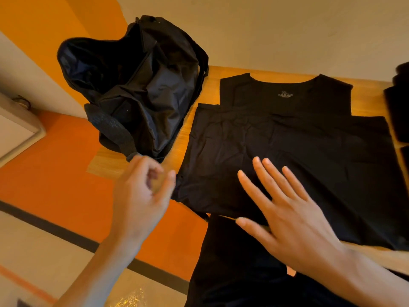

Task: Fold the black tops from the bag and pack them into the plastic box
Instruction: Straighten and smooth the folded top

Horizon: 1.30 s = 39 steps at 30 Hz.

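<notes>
A black sleeveless top (309, 140) lies spread flat on the wooden table (137, 165), neckline at the far side, its lower hem hanging a little over the near edge. My right hand (287, 209) lies flat on the top's lower left part with its fingers straight and spread. Just left of the top's lower left corner, my left hand (141, 191) hovers with loosely curled fingers and holds nothing. An open black bag (132, 89) slumps on the table's left end. The plastic box is not in view.
More black fabric (398, 107) lies at the table's right edge, partly cut off by the frame. The wall stands right behind the table. Orange floor with a dark stripe (66, 227) lies to the left. My dark clothing fills the lower middle.
</notes>
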Each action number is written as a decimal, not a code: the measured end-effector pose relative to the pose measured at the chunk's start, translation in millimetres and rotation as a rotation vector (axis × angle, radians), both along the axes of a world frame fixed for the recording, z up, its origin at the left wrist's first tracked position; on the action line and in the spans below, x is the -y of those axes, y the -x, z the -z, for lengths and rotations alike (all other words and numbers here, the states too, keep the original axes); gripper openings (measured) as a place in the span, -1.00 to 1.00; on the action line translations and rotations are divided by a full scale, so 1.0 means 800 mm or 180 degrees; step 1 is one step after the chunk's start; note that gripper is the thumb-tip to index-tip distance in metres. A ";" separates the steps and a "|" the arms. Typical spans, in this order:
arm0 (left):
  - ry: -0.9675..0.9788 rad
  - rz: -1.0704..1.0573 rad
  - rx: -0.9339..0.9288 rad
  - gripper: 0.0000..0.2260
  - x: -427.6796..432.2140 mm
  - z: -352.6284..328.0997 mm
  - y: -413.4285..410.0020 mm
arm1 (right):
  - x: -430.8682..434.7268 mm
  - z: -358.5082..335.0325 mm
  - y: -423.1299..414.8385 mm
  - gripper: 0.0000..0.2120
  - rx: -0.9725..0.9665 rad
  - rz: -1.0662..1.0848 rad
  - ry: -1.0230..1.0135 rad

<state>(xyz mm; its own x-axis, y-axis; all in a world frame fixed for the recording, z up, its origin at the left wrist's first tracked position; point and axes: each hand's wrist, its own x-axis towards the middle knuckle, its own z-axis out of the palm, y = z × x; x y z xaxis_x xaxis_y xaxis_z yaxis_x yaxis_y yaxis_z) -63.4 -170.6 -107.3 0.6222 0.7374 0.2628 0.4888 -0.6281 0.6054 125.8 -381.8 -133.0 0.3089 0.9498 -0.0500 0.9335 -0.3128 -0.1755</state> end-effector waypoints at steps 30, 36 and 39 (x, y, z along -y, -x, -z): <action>-0.0742 0.1230 -0.2095 -0.35 -0.083 0.046 -0.238 | -0.006 0.022 -0.227 -0.38 -0.0061 0.2161 0.0311; -0.0911 0.1100 -0.1471 -0.33 -0.061 0.029 -0.221 | -0.012 0.014 -0.230 -0.36 0.0141 0.2166 0.0193; -0.0673 0.1144 -0.1231 -0.36 -0.040 0.020 -0.190 | -0.014 0.018 -0.220 -0.34 0.0100 0.2012 0.0269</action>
